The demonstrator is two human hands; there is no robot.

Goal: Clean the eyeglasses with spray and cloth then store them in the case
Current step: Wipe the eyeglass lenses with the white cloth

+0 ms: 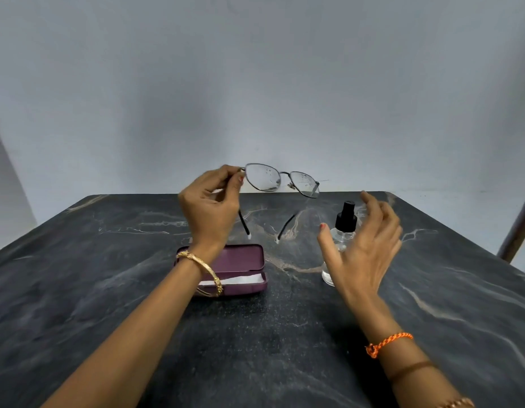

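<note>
My left hand [212, 201] pinches the left hinge corner of the metal-framed eyeglasses [280, 181], holding them up above the table with the temples unfolded and hanging down. Droplets show on both lenses. My right hand [364, 245] hovers with spread, relaxed fingers just in front of the clear spray bottle [342, 231] with a black pump top, which stands upright on the table; the hand hides part of the bottle. The maroon glasses case [243, 260] lies open below my left wrist, with a white cloth [240, 280] inside it.
A dark marbled table [255, 334] spreads under everything, its far edge near a pale grey wall. A brown post [517, 228] leans at the right edge.
</note>
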